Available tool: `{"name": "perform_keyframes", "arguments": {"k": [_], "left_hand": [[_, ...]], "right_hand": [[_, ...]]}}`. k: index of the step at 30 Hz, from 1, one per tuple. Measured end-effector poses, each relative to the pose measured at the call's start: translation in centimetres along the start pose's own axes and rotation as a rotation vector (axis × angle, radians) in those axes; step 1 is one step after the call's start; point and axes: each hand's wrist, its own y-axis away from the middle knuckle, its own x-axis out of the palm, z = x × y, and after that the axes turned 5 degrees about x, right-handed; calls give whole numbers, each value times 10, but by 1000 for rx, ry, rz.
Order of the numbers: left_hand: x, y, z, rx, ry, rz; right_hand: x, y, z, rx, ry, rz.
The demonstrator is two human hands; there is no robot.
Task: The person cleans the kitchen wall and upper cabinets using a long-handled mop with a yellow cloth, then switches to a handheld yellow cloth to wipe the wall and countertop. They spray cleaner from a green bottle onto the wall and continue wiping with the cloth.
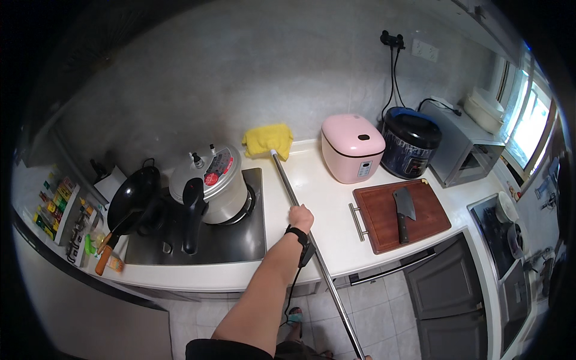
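Left hand (302, 219) is clamping round the pole (333, 294); right hand (366, 358) is barely showing at bottom edge, grip unclear. Yellow cloth (267, 140) is sitting upper centre, at the wall's (240, 72) foot; work's seemingly going on, how much is finished I'm not telling from here.

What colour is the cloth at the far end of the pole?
The cloth is yellow; it shows best in the head view.

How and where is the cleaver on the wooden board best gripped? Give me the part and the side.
Grip the cleaver by its dark handle, probably coming from the near side of the wooden board. It lies flat, with the handle at the near end and the broad blade pointing away, so that approach should stay clear of the blade.
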Motion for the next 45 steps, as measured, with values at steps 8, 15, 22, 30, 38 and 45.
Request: {"name": "perform_keyframes", "arguments": {"k": [8, 15, 22, 30, 38, 45], "left_hand": [[-26, 20, -44, -20, 165, -46], [-71, 18, -148, 289, 288, -82], [-117, 8, -282, 607, 329, -182], [-131, -28, -360, 594, 261, -182], [-102, -38, -310, 627, 189, -197], [-99, -35, -300, 617, 214, -182]], "right_hand": [[-13, 3, 1, -61, 251, -108], [-6, -21, 62, -374, -732, -268], [-72, -33, 193, -491, -376, -248], [-86, -64, 271, -578, -553, -199], [-73, -74, 241, -438, -418, -134], [-65, -75, 225, -496, -349, -197]]}}
